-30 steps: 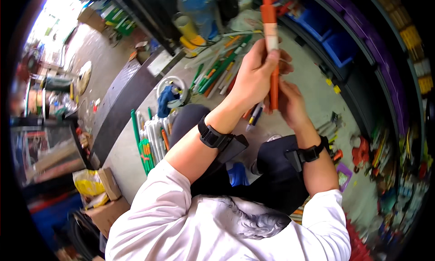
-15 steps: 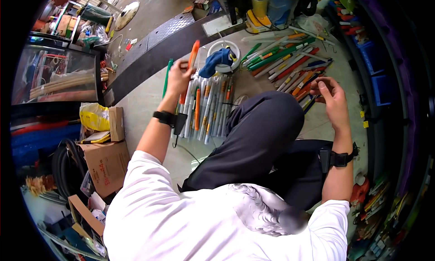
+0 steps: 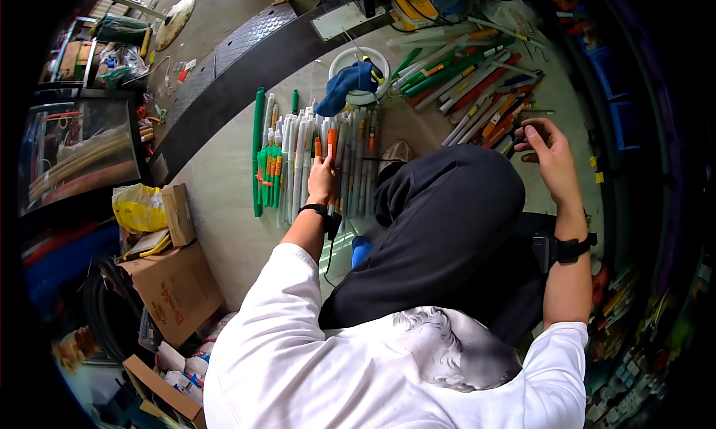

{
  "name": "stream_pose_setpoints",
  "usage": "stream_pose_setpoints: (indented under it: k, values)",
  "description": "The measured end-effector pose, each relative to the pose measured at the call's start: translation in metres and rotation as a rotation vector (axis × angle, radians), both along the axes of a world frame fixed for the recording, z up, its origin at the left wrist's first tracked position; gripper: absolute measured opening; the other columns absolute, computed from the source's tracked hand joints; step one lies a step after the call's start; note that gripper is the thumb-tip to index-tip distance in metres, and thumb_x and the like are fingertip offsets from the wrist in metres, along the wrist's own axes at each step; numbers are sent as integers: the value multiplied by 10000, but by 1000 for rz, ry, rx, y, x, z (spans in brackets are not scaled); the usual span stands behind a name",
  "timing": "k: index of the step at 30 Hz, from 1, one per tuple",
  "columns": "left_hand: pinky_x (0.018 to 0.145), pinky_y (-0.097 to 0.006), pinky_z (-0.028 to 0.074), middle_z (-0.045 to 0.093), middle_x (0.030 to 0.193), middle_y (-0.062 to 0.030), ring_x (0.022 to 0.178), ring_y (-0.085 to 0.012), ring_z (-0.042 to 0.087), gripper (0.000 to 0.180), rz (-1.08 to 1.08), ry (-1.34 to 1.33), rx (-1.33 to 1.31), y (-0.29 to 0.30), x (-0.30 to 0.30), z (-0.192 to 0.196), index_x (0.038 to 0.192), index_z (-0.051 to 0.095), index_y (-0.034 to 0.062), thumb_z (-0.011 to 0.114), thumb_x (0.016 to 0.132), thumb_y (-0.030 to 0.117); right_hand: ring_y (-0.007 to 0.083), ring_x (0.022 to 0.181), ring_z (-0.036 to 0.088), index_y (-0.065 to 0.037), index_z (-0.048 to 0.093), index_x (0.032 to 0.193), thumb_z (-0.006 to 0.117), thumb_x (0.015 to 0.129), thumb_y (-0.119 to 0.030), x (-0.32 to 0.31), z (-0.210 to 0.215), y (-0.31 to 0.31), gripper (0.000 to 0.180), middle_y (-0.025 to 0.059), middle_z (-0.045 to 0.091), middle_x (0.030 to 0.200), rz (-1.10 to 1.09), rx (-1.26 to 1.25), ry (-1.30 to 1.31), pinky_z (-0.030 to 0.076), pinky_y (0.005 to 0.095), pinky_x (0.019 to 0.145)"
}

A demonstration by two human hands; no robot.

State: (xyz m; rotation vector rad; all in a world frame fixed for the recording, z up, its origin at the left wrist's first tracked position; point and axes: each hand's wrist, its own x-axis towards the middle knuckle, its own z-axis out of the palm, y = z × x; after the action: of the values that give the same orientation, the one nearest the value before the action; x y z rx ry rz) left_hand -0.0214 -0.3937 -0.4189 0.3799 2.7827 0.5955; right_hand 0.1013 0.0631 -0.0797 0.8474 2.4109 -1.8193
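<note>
On the floor in front of me lies a row of long, thin white and silver tubes, side by side. My left hand is down on this row, its fingers closed about an orange tube. A green-and-orange bundle and a long green tube form the row's left end. My right hand hangs in the air beside my knee, fingers curled; something small and dark shows at its fingertips, too small to name. Beyond that hand is a loose heap of mixed coloured tubes.
Behind the row stands a round white container with a blue cloth over its rim. To the left are a cardboard box and a glass-fronted case. Blue bins line the right side. My bent knee reaches between row and heap.
My left hand has come down and right, bringing the raised orange tube onto the row. The green-and-orange bundle, earlier hidden behind my arm, now shows. My right hand stays curled, barely moved.
</note>
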Motion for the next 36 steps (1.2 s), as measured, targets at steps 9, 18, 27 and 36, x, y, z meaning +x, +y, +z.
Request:
stream_pose_setpoints:
  k: [9, 18, 27, 36]
  values:
    - [739, -429, 540, 610, 987, -112, 938, -329, 623, 264, 34, 161, -202, -8, -10, 4, 1051, 703, 86, 756, 820, 203, 129, 831, 676, -30, 634, 1135, 588, 1002, -285, -6, -9, -4, 291, 36, 701, 999, -19, 82, -55, 496, 269, 691]
    - [665, -221, 484, 625, 988, -5, 854, -86, 576, 247, 76, -633, 1077, 60, -28, 378, 1110, 643, 53, 691, 944, 229, 135, 715, 690, -16, 651, 1071, 627, 981, -212, 8, -23, 23, 217, 59, 696, 902, -122, -2, 87, 546, 267, 597]
    - [410, -238, 544, 496, 923, -100, 584, -102, 612, 238, -748, -1175, 1534, 218, 34, 575, 1000, 511, -33, 683, 944, 121, 132, 681, 678, -107, 662, 922, 610, 935, -287, -46, 32, 18, 188, 12, 699, 819, -358, -756, 139, 552, 309, 580]
    - [574, -187, 442, 607, 811, 29, 673, -54, 550, 251, -77, -884, 1242, 385, 34, 431, 1127, 652, 15, 697, 954, 191, 288, 680, 693, 30, 668, 818, 625, 852, -277, -114, -148, 59, 312, 175, 696, 753, -356, -186, 90, 522, 410, 592]
